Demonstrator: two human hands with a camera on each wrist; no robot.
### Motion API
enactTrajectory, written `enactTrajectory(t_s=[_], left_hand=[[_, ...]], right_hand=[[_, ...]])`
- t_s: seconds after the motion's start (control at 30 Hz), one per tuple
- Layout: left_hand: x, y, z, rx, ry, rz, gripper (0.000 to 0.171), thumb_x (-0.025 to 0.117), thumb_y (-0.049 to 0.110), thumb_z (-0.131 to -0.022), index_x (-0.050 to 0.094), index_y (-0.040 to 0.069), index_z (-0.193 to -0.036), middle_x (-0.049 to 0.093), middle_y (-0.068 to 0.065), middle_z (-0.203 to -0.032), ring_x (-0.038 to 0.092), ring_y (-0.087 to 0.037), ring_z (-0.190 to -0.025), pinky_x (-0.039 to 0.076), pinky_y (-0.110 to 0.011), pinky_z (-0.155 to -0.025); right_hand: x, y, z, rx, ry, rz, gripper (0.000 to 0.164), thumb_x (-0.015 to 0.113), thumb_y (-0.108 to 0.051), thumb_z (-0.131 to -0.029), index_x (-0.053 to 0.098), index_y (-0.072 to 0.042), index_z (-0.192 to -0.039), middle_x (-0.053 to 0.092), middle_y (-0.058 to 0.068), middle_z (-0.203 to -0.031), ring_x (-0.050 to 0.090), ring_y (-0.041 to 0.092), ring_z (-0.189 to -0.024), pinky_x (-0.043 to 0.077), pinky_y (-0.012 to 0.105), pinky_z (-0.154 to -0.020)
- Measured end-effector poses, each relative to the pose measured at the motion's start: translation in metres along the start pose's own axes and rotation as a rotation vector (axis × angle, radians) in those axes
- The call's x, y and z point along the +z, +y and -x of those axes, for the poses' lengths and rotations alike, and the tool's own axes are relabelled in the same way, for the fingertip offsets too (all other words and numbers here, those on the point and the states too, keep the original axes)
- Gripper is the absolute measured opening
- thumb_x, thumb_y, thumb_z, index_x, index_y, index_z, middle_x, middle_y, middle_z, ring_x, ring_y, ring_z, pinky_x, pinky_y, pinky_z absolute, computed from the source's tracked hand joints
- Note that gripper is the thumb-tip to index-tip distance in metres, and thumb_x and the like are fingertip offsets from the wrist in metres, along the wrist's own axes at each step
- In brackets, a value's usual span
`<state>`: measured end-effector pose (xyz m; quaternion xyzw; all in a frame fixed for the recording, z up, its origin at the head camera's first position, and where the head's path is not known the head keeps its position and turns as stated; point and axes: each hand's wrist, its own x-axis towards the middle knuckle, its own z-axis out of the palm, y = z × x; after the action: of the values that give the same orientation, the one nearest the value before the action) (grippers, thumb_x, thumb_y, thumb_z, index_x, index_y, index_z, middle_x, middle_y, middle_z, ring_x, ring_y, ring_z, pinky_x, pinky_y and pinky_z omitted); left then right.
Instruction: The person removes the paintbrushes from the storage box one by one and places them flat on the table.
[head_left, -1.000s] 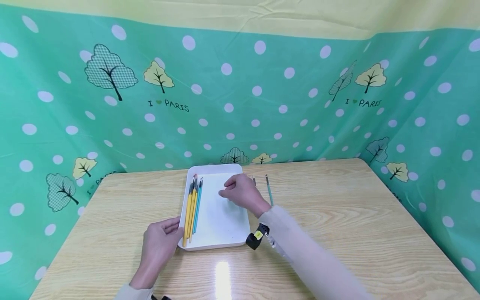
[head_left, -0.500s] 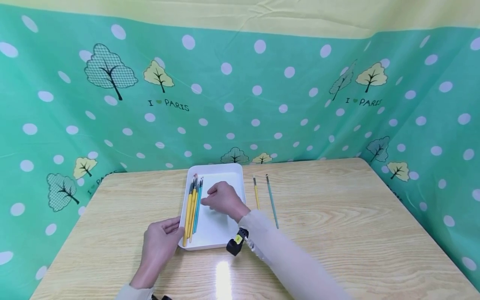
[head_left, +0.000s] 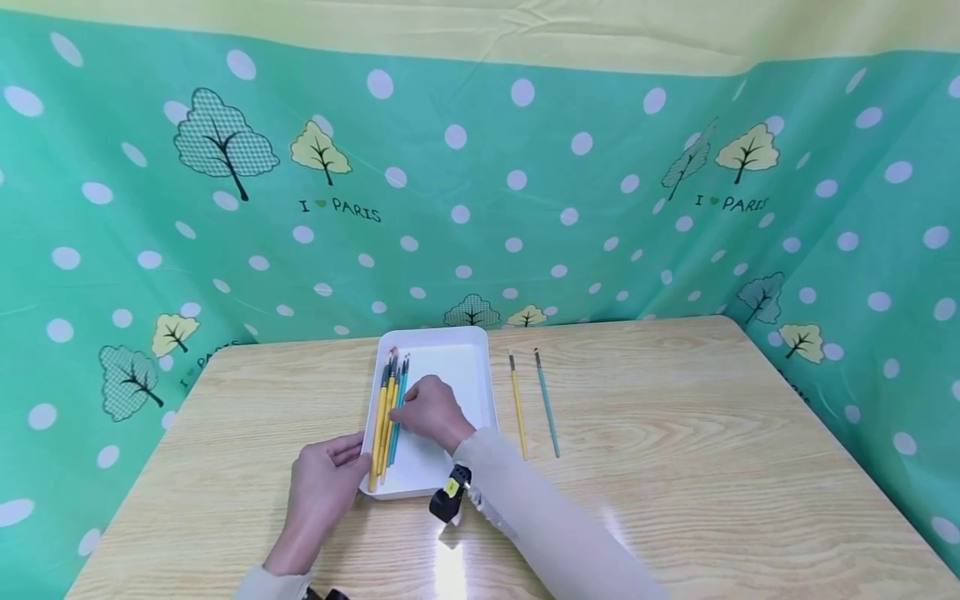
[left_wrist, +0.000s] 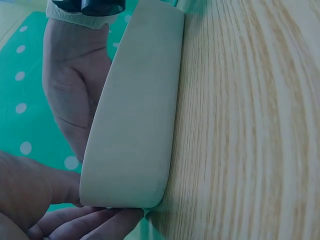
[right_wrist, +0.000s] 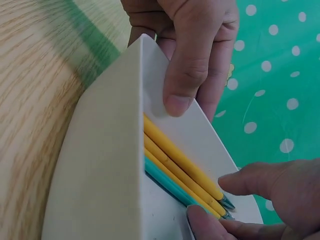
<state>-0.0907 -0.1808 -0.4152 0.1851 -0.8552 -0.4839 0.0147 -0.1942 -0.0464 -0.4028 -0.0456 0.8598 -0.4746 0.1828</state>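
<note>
A shallow white tray [head_left: 467,367] holds several paintbrushes along its left side, with yellow handles [right_wrist: 180,159] and teal handles [right_wrist: 168,183]. My left hand [head_left: 326,483] grips the tray's near left corner. Its thumb lies inside the wall and its fingers outside, as the right wrist view shows. Inside the tray, my right hand [head_left: 431,408] is over the brushes. Its digits are spread to either side of the bundle near the ferrules, with a gap between them. One fingertip [right_wrist: 199,218] lies against the teal brush; no brush is lifted.
Right of the tray, a thin yellow paintbrush [head_left: 518,408] and a teal paintbrush [head_left: 547,404] lie apart on the wooden table [head_left: 675,450]. A green dotted curtain [head_left: 480,183] hangs behind the table.
My right hand has moved left and slightly nearer, from the tray's right part to the brushes. The two loose brushes are now fully uncovered. My left hand stays on the tray.
</note>
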Motion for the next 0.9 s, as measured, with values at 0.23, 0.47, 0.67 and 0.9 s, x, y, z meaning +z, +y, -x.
enactTrajectory(t_s=[0.23,0.47,0.67,0.9], left_hand=[[0.000,-0.001,0.001,-0.007,-0.008,0.007,0.039,0.062,0.007,-0.095,0.063,-0.004,-0.132,0.069,-0.026,-0.124,0.071,-0.038,-0.113,0.056,-0.020,-0.049],[-0.001,-0.001,0.001,0.006,-0.008,-0.006,0.039,0.062,0.007,-0.094,0.063,-0.005,-0.131,0.070,-0.026,-0.122,0.072,-0.037,-0.112,0.063,-0.023,-0.058],[-0.001,0.000,0.001,0.022,-0.012,-0.012,0.038,0.062,0.008,-0.094,0.064,-0.004,-0.130,0.070,-0.026,-0.121,0.072,-0.037,-0.111,0.066,-0.025,-0.070],[-0.001,0.002,0.000,0.020,-0.013,-0.027,0.039,0.062,0.008,-0.094,0.064,-0.005,-0.130,0.070,-0.026,-0.121,0.071,-0.038,-0.113,0.067,-0.026,-0.074]], right_hand=[[0.006,-0.003,0.002,0.050,0.003,0.015,0.014,0.080,-0.015,-0.084,0.073,-0.005,-0.077,0.075,0.010,-0.071,0.065,0.014,-0.060,0.044,0.019,-0.052],[0.014,-0.008,0.005,0.058,-0.002,0.017,0.027,0.083,-0.017,-0.082,0.067,-0.005,-0.064,0.074,0.013,-0.066,0.060,0.014,-0.049,0.039,0.020,-0.044],[0.019,-0.008,0.004,0.036,-0.018,0.032,0.027,0.082,-0.015,-0.083,0.066,-0.006,-0.064,0.073,0.012,-0.064,0.065,0.015,-0.050,0.040,0.018,-0.040],[0.021,-0.008,0.002,0.050,-0.010,0.054,0.026,0.082,-0.017,-0.083,0.061,-0.007,-0.073,0.068,0.008,-0.058,0.065,0.016,-0.049,0.039,0.018,-0.038]])
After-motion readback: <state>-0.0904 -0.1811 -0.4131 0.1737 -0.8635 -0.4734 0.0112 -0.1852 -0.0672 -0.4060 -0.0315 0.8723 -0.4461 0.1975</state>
